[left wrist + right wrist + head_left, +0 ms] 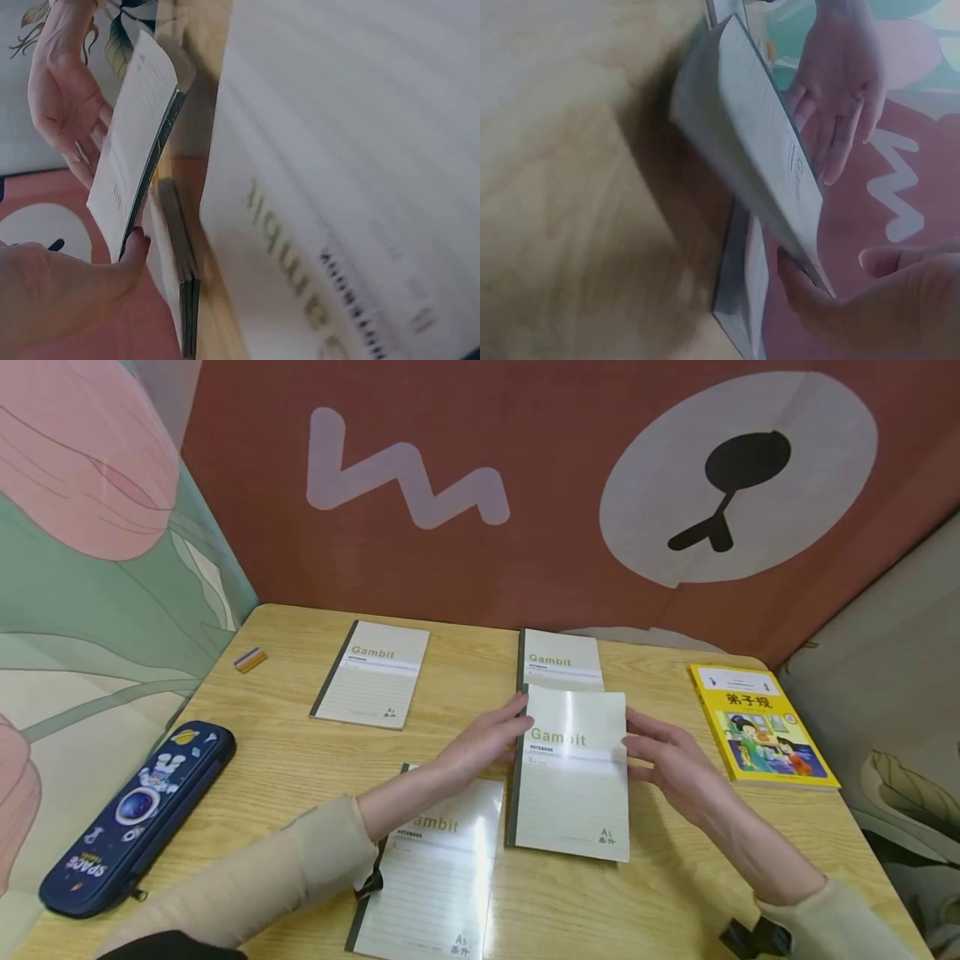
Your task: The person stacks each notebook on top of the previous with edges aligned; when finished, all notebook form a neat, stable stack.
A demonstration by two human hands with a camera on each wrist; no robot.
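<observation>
A pale Gambit notebook (pixel 573 777) with a dark spine is raised and tilted above the table, between both hands. My left hand (pixel 483 735) grips its spine edge near the top; the thumb shows against the spine in the left wrist view. On the opposite edge my right hand (pixel 671 756) holds the notebook, fingers partly hidden by it. Behind it lies a matching notebook (pixel 561 656), partly covered; the left wrist view shows several stacked spines (pixel 187 300) there. Under my left forearm is another Gambit notebook (pixel 435 877).
A further Gambit notebook (pixel 371 672) lies at the back left of the wooden table (pixel 292 760). A small striped eraser-like block (pixel 250 660) is at the left edge, with a navy space-print pencil case (pixel 138 818) nearer. A yellow book (pixel 765 727) lies on the right.
</observation>
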